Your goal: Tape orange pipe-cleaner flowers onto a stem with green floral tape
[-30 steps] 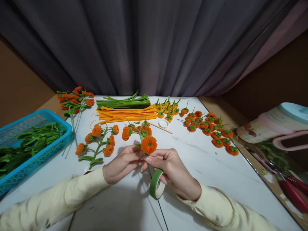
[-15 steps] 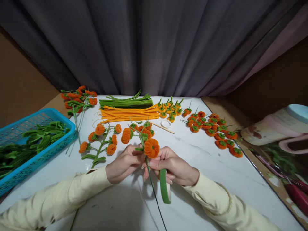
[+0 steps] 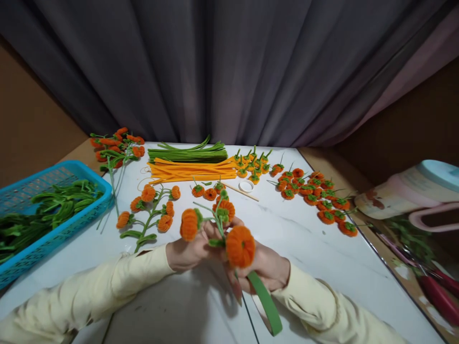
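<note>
Between my two hands is a green stem carrying orange pumpkin-like balls (image 3: 240,246) and small green leaves, its thin dark wire (image 3: 250,313) running down toward me. My left hand (image 3: 192,248) is closed around the stem, just below the left orange ball (image 3: 189,224). Behind the front ball, my right hand (image 3: 263,264) is closed on the stem and also carries a roll of green tape (image 3: 266,303), which hangs below its fingers. The balls and leaves partly hide the fingertips of both hands.
A finished-looking orange branch (image 3: 148,222) lies left of my hands, beside a blue basket (image 3: 103,203) of green pieces. Green strips (image 3: 188,153) and yellow strips (image 3: 193,170) lie behind. Orange balls (image 3: 324,205) and a tumbler (image 3: 398,193) are at the right.
The stem has come up closer to the camera and its balls have spread apart in view. The tape roll has swung down and to the right, and both hands have shifted slightly right.
</note>
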`<state>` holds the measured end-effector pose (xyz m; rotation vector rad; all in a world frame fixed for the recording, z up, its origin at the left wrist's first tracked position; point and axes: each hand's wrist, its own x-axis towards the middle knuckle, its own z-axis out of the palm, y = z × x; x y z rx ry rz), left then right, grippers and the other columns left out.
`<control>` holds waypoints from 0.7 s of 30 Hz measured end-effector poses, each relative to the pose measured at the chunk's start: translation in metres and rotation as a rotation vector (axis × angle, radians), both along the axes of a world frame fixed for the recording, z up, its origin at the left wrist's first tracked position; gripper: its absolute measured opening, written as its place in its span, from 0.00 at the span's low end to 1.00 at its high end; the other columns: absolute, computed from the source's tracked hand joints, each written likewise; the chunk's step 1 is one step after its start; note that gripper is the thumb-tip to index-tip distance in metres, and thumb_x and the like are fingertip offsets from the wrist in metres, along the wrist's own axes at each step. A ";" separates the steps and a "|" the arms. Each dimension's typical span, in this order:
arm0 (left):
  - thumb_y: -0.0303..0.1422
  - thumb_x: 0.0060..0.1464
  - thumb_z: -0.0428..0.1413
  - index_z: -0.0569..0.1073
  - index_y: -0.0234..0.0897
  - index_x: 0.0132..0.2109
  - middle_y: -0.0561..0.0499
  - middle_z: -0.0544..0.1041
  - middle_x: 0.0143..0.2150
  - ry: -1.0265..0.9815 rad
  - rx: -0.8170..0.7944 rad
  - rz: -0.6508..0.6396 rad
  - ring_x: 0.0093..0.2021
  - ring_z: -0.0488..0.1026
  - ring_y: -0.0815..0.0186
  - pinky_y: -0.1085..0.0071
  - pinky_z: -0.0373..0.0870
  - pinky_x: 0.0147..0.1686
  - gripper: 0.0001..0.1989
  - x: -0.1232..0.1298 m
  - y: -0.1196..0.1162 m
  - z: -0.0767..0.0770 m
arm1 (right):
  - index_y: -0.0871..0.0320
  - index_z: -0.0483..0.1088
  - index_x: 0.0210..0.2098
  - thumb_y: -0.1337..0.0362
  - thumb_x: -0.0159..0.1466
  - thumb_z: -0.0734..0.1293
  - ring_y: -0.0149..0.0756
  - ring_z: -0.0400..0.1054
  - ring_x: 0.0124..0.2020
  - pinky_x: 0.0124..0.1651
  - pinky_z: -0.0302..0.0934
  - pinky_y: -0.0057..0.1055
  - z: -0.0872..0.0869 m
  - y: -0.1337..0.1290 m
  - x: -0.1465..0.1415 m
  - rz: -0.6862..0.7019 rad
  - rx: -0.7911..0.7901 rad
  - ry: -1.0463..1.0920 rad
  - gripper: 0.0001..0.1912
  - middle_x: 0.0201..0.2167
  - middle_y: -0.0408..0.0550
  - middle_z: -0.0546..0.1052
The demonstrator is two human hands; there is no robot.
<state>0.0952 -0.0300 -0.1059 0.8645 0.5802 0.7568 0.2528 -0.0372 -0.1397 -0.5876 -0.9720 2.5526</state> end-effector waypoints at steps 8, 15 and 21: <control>0.34 0.46 0.62 0.74 0.32 0.27 0.53 0.72 0.24 0.009 0.004 0.219 0.25 0.67 0.71 0.74 0.63 0.32 0.09 0.002 0.011 0.003 | 0.64 0.70 0.25 0.60 0.51 0.72 0.17 0.49 0.07 0.09 0.36 0.19 0.031 0.026 -0.001 -0.341 0.130 -0.140 0.13 0.17 0.43 0.73; 0.32 0.41 0.64 0.75 0.30 0.23 0.53 0.72 0.20 0.035 -0.036 0.212 0.23 0.67 0.71 0.73 0.62 0.30 0.09 0.002 0.011 0.006 | 0.64 0.70 0.24 0.58 0.51 0.72 0.17 0.47 0.08 0.09 0.33 0.20 0.023 0.026 -0.004 -0.260 0.108 -0.138 0.14 0.17 0.42 0.72; 0.34 0.37 0.66 0.77 0.31 0.22 0.49 0.74 0.21 -0.007 -0.030 0.095 0.24 0.67 0.69 0.73 0.64 0.30 0.10 0.000 0.010 0.007 | 0.63 0.67 0.17 0.56 0.43 0.76 0.20 0.51 0.09 0.12 0.39 0.19 0.008 0.018 -0.010 -0.186 0.041 0.015 0.19 0.12 0.41 0.67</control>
